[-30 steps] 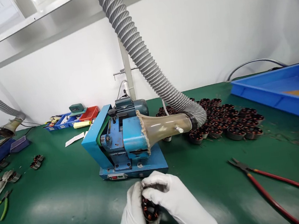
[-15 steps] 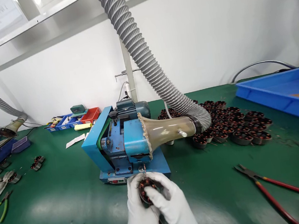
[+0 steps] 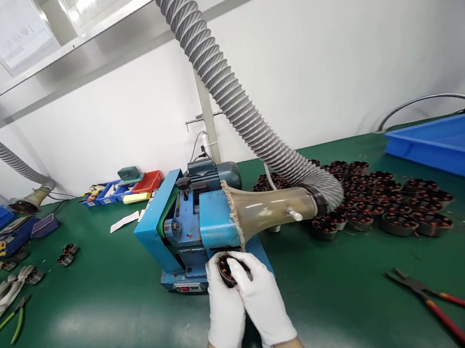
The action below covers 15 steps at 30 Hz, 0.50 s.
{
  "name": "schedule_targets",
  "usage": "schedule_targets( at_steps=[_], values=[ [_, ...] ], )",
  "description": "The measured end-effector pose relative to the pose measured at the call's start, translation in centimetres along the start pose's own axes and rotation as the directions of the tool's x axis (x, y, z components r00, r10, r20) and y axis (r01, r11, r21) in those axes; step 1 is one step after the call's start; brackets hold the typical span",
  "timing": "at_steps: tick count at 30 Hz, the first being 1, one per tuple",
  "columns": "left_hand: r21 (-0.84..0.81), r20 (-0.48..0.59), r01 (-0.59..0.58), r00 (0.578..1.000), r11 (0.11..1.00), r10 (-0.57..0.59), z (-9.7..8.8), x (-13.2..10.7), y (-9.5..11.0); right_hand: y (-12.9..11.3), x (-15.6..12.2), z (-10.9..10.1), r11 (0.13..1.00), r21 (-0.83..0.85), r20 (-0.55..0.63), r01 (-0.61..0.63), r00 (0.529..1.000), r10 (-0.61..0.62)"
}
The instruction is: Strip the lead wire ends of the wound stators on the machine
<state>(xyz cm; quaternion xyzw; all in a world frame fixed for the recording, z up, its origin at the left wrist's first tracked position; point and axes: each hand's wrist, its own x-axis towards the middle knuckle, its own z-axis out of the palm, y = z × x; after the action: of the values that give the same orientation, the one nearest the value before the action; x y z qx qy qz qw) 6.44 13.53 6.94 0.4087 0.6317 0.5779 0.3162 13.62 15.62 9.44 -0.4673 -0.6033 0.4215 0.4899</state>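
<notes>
Between my two white-gloved hands is a motor stator [image 3: 227, 271], a dark ring with copper windings inside. My left hand [image 3: 225, 306] is closed round its left side. On the right side my right hand [image 3: 257, 293] grips it, with the thumb laid across the ring's face. The stator is held right at the lower front of the blue belt-driven machine [image 3: 217, 221], under its blue cover. Whether its wire ends touch anything inside the machine is hidden. A tan suction funnel [image 3: 273, 205] runs from the cover to a grey ribbed hose [image 3: 232, 88].
Many stators [image 3: 397, 221] cluster on the green table [image 3: 116, 332] to the right. Red-handled pliers [image 3: 428, 294] lie front right, below a blue tray [image 3: 439, 152]. At left are green-handled pliers [image 3: 17, 316], a glove [image 3: 6, 298] and small parts bins [image 3: 109, 193].
Both hands have moved forward with the stator, from in front of the machine's base up to its cover. The whole view has shifted slightly.
</notes>
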Motion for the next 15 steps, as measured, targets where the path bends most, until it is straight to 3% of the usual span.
schedule_targets(
  at_steps=[4,8,12,13,15],
  values=[
    [-0.024,-0.004,0.008,1.000,1.000,-0.008,0.2,0.1,0.9,-0.5,0.0,-0.1,1.000,-0.004,0.001,0.005,1.000,-0.005],
    [-0.019,-0.005,0.063,0.998,0.998,-0.063,-0.4,-1.8,0.9,0.1,-1.9,-0.5,1.000,0.000,0.027,0.018,0.999,-0.018],
    [-0.038,0.139,0.117,0.984,0.992,-0.110,-2.8,-4.8,0.1,1.3,-4.5,-2.0,0.978,0.167,0.104,0.123,0.984,-0.141],
    [-0.026,0.175,0.089,0.981,0.996,-0.083,-3.6,-5.3,0.1,1.3,-4.8,-2.5,0.966,0.234,0.130,0.110,0.981,-0.144],
    [0.072,0.230,0.005,0.973,0.997,-0.021,-4.9,-5.6,0.4,0.7,-5.2,-3.3,0.931,0.363,0.182,-0.029,0.982,-0.040]
  ],
)
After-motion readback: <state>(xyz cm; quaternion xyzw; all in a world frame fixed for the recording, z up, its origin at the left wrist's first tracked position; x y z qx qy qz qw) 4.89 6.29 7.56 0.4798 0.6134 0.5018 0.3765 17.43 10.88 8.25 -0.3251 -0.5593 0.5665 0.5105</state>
